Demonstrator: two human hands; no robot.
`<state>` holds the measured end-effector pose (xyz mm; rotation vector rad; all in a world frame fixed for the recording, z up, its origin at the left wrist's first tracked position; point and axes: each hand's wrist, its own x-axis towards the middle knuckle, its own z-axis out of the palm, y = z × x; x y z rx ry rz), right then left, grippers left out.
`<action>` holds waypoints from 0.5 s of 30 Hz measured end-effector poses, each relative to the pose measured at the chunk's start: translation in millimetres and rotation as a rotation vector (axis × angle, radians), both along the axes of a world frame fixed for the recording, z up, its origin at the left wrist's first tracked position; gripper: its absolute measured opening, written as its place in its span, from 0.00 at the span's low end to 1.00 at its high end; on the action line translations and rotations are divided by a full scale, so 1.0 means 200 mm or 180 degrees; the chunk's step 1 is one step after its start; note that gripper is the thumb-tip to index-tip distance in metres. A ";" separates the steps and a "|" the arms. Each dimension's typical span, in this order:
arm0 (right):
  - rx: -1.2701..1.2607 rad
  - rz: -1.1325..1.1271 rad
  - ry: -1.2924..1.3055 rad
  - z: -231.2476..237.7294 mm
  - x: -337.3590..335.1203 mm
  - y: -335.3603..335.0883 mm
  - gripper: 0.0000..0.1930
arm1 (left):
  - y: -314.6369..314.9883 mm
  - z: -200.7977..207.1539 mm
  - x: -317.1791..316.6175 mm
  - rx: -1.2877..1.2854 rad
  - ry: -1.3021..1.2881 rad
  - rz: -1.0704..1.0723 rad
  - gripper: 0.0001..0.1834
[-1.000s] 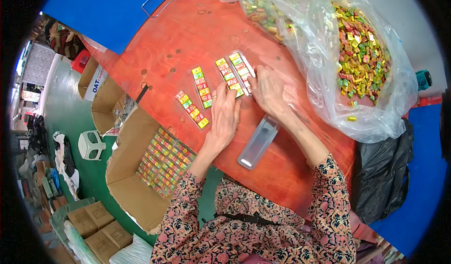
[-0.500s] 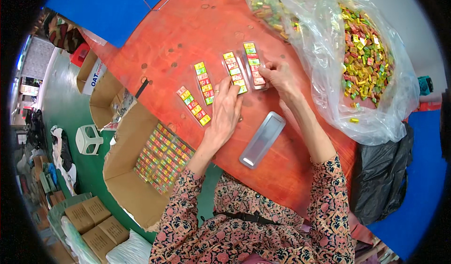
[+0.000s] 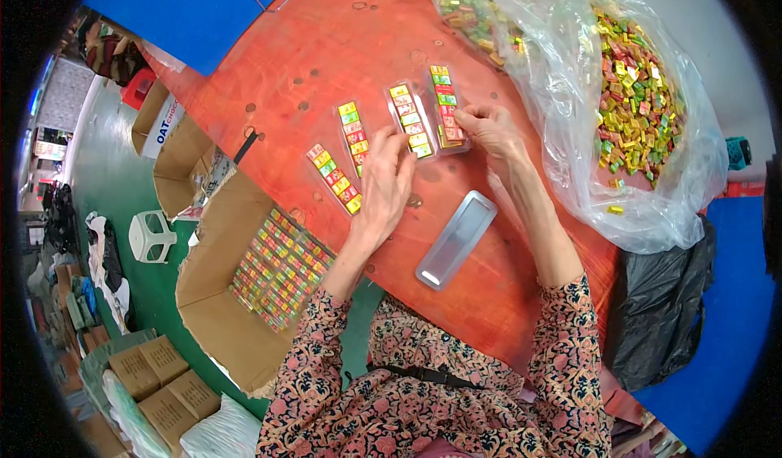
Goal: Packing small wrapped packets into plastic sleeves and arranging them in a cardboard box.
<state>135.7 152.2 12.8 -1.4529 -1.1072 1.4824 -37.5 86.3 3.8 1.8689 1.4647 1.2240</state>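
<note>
1. Two hands in all; one left hand (image 3: 384, 181) and one right hand (image 3: 494, 136);
2. Four filled clear trays (image 3: 410, 120) on one red-orange table (image 3: 326, 50);
3. One empty clear tray (image 3: 457, 240);
4. One large clear plastic bag (image 3: 562, 173); the small wrapped blocks (image 3: 635, 107) inside number in the many dozens at least, too heaped to count exactly;
5. One black plastic bag (image 3: 664, 295);
6. One open cardboard carton (image 3: 216, 254) packed with block rows (image 3: 285, 266), several, too small to number surely;
7. One white plastic stool (image 3: 152, 236).
</note>
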 end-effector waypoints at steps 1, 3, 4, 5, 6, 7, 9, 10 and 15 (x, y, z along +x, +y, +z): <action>0.0028 -0.0022 0.0164 0.01 -0.02 -0.01 0.08 | 0.01 0.00 0.01 0.0066 -0.0153 0.0154 0.11; 0.0051 -0.0043 0.0330 0.00 -0.07 -0.01 0.08 | 0.01 0.01 0.00 -0.0067 -0.0232 0.0211 0.12; 0.0167 -0.0014 0.0317 -0.01 -0.11 -0.02 0.08 | 0.01 0.02 0.00 -0.0189 -0.0313 0.0267 0.12; 0.0282 0.0016 0.0304 -0.01 -0.14 -0.02 0.08 | 0.02 0.01 0.00 -0.0189 -0.0313 0.0266 0.12; 0.0283 0.0016 0.0304 -0.01 -0.15 -0.03 0.08 | 0.04 -0.02 0.00 -0.0358 -0.0661 0.0338 0.13; 0.0417 0.0060 -0.0532 0.02 -0.18 -0.04 0.09 | 0.05 -0.01 0.00 -0.0534 -0.1005 0.0415 0.13; 0.0751 -0.0024 -0.1511 0.03 -0.22 -0.08 0.10 | 0.04 0.01 0.01 -0.0543 -0.0939 0.0363 0.14; 0.0749 -0.0017 -0.1509 0.02 -0.22 -0.08 0.10 | 0.04 0.02 0.02 -0.0545 -0.0878 0.0305 0.15; 0.1966 0.0093 -0.2791 -0.07 -0.25 -0.10 0.11 | 0.05 -0.01 0.04 -0.0509 -0.1175 0.0284 0.17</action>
